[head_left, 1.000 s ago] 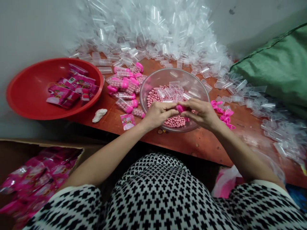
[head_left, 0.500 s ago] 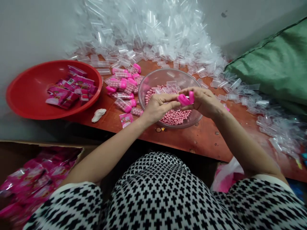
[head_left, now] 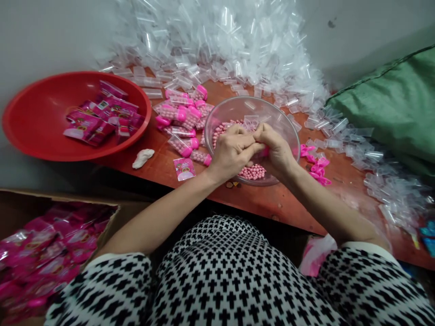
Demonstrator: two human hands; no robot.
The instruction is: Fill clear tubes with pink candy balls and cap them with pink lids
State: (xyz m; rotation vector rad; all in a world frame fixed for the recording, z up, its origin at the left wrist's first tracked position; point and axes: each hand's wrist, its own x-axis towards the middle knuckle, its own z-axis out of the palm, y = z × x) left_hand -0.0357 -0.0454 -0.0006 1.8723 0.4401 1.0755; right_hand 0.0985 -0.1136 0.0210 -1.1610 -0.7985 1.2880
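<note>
My left hand (head_left: 231, 147) and my right hand (head_left: 274, 146) meet above the clear plastic bowl (head_left: 295, 131), fingers closed together. Between them they grip a small tube with a pink flip cap (head_left: 265, 151). Only a bit of pink shows; the fingers hide most of it. Under the hands the bowl holds small pink candy balls (head_left: 252, 172) and a few empty clear tubes (head_left: 250, 121). Left of the bowl lies a heap of filled tubes with pink caps (head_left: 183, 114). Loose pink caps (head_left: 317, 168) rest to the right of the bowl.
A red basin (head_left: 34, 140) with pink packets stands at the left. Empty clear tubes (head_left: 217, 40) pile up along the wall and down the right side. A green sack (head_left: 390, 99) leans at the right. An open carton (head_left: 113, 226) of pink packets sits lower left.
My hands have closed tighter around the pink cap, which was plainly visible before and is now mostly covered. My right hand has turned inward, uncovering the loose pink caps. The view has shifted slightly.
</note>
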